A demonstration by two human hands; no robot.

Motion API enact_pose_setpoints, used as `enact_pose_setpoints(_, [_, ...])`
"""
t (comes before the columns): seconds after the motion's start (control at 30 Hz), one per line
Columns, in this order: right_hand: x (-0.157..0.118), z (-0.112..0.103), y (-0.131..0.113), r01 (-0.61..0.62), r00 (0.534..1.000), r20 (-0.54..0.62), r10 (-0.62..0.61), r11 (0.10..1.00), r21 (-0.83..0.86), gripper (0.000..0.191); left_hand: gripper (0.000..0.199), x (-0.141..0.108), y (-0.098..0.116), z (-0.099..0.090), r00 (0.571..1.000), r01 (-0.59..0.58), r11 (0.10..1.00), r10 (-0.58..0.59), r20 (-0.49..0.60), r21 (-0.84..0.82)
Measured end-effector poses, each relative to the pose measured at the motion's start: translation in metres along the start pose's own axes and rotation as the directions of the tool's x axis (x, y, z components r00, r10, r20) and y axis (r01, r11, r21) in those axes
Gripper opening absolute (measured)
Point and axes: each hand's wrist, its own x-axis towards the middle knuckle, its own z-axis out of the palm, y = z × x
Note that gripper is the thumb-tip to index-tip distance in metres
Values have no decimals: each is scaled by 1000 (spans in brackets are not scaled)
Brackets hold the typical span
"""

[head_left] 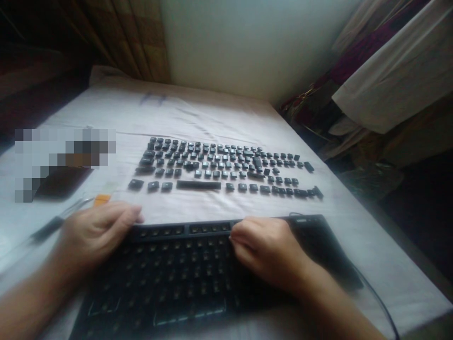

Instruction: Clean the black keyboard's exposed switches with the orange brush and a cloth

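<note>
A black keyboard (184, 269) with its keycaps off lies across the near part of the white cloth, its bare key sockets showing. My right hand (264, 245) is over its upper middle, thumb and fingers pinched together at the sockets; whatever is between them is hidden. At the keyboard's upper left corner, my left hand (101, 231) is closed with curled fingers. I cannot make out what it grips, if anything. Beyond the keyboard, loose black keycaps stand in rows, with a long space bar (198, 185) in the nearest row.
Left of my left hand lies a slim tool with a dark handle (47, 229), beside a small orange piece (102, 199). A dark object (65, 182), partly pixelated, is farther left. The keyboard's cable (375, 293) runs along the right. Hanging cloth (392, 89) is beyond the right edge.
</note>
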Motion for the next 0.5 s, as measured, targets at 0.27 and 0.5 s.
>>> enact_pose_setpoints(0.27, [-2, 0, 0, -12, 1000, 14, 13, 999, -35, 18, 34, -2, -1, 0, 999, 47, 999, -46, 13, -8])
enact_pose_setpoints(0.5, [-2, 1, -1, -8, 999, 42, 8, 1000, -6, 18, 33, -4, -4, -2, 992, 93, 996, -93, 80, 2])
